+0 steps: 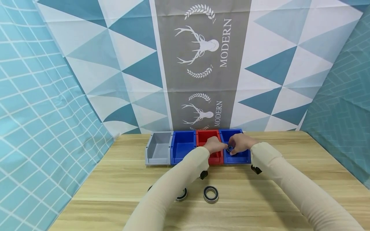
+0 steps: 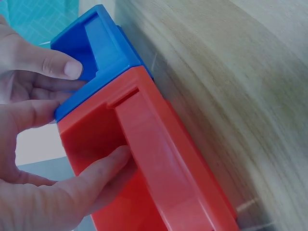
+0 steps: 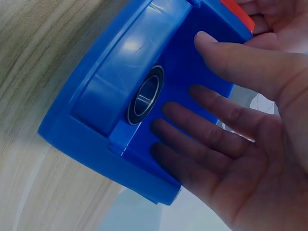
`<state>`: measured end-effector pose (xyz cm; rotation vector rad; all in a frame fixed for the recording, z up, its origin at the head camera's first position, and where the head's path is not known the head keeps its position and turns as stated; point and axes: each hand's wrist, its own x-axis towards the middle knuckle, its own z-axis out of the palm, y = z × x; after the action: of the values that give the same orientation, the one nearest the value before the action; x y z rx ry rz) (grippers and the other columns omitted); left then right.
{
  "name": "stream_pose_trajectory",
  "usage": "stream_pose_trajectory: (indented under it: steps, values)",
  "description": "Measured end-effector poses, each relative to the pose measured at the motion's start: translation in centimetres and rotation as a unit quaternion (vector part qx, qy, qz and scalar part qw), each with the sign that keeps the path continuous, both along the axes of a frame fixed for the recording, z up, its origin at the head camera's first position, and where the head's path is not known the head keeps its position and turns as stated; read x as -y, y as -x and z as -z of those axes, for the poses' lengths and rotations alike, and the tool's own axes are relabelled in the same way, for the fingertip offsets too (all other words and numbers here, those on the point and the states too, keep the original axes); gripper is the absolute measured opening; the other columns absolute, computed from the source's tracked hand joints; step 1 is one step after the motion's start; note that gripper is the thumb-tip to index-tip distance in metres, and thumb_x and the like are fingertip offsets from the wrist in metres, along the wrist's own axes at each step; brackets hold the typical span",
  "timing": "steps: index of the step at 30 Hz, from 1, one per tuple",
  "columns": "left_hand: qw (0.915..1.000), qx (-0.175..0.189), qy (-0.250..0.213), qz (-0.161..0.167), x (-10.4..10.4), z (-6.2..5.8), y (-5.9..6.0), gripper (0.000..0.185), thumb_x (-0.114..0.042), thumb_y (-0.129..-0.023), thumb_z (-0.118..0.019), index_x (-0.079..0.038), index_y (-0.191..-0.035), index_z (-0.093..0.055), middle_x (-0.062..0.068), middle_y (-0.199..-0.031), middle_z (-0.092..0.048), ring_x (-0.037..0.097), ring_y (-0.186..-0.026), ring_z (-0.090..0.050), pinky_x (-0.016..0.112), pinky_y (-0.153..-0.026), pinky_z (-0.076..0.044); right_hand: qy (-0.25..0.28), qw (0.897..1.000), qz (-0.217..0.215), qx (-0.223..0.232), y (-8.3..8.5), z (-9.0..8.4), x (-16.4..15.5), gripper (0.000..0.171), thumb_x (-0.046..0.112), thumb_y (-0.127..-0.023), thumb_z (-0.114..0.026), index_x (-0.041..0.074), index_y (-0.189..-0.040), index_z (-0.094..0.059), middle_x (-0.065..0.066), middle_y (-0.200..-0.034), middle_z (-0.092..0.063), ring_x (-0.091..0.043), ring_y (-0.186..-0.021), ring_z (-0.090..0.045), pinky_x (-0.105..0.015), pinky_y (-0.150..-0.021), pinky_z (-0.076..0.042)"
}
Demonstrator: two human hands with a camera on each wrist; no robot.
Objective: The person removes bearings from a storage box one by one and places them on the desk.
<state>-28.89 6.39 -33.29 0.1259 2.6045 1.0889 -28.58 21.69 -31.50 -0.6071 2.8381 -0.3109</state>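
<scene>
A ball bearing (image 3: 145,95) with a dark seal ring leans on its edge against the front wall of the right-hand blue bin (image 3: 103,91). My right hand (image 1: 240,143) reaches into that bin, its thumb and fingers spread apart beside the bearing and not holding it. My left hand (image 1: 215,145) is over the red bin (image 2: 159,159). One left finger touches the rim where the red and blue bins meet, while other left fingertips (image 2: 120,154) reach inside the red bin.
A grey bin (image 1: 160,146) and another blue bin (image 1: 184,142) continue the row leftward. On the wooden table lie a bearing (image 1: 211,194), a second bearing (image 1: 182,195) partly behind the left sleeve, and a dark edge (image 1: 150,188) farther left. A patterned cloth (image 1: 199,64) hangs behind.
</scene>
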Motion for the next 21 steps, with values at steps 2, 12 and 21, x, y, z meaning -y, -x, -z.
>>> stream_pose_trajectory:
  steps: [2,12,21]
  values:
    - [1.0000,0.001,-0.001,0.004,-0.1,0.1,0.2,0.037,-0.025,-0.089,-0.064,-0.013,-0.060,-0.045,0.001,-0.053,-0.037,0.020,-0.057,-0.044,0.025,-0.048,-0.031,0.001,1.000,-0.002,-0.004,0.1,0.2,0.1,0.044,0.020,-0.079,-0.078,-0.003,-0.114,-0.064,-0.019,-0.106,-0.068,-0.026,-0.092,-0.064,-0.043,-0.085,-0.056]
    - [0.9995,-0.021,0.021,0.009,-1.2,0.0,0.4,0.036,-0.022,-0.093,-0.061,-0.010,-0.061,-0.049,0.001,-0.049,-0.038,0.014,-0.044,-0.036,0.022,-0.042,-0.028,0.009,1.000,0.000,-0.023,0.8,0.7,-0.1,0.044,0.016,-0.076,-0.079,-0.006,-0.111,-0.064,-0.017,-0.098,-0.069,-0.024,-0.085,-0.063,-0.041,-0.081,-0.056]
    - [0.9992,-0.024,0.033,0.002,-1.7,0.1,1.1,0.033,-0.021,-0.092,-0.063,-0.008,-0.063,-0.052,0.000,-0.048,-0.037,0.014,-0.042,-0.037,0.023,-0.042,-0.029,-0.021,1.000,-0.010,-0.021,1.8,1.4,-0.4,0.043,0.016,-0.076,-0.080,-0.004,-0.111,-0.065,-0.017,-0.101,-0.069,-0.024,-0.086,-0.065,-0.039,-0.077,-0.056]
